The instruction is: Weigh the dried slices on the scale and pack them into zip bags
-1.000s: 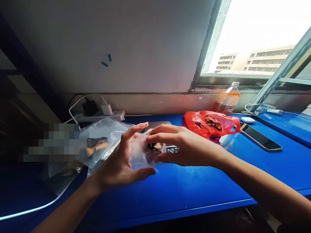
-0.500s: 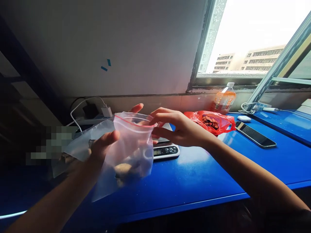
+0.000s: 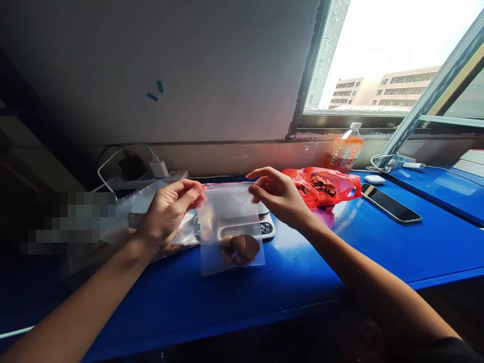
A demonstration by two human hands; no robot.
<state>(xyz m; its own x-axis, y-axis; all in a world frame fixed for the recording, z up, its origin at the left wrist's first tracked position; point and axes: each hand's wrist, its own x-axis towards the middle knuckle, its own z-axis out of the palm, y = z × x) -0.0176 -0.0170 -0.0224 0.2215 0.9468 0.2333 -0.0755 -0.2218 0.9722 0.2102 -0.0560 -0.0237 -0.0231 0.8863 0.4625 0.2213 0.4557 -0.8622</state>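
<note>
A clear zip-lock bag (image 3: 236, 219) with a red strip along its top hangs upright between my hands. Brown dried pieces (image 3: 244, 249) lie at its bottom; their kind I cannot make out. My left hand (image 3: 172, 209) pinches the top left corner. At the top right corner, my right hand (image 3: 278, 194) has its thumb and fingers closed on the edge, with the index finger raised. Behind the bag, partly covered by it, sits a white digital scale (image 3: 267, 228) with black buttons. More clear bags (image 3: 139, 201) with dark contents lie behind my left hand.
A red plastic bag (image 3: 321, 187) with dark dried pieces lies right of the scale. Past it are an orange drink bottle (image 3: 346, 148), a phone (image 3: 391, 203) and a white earbud case (image 3: 374, 179). A charger (image 3: 159, 167) with a cable stands at the back left.
The bag's mouth was open and rounded; now its top edge is flat and stretched between both hands. My left hand has moved up to the corner. The bag now hangs straight.
</note>
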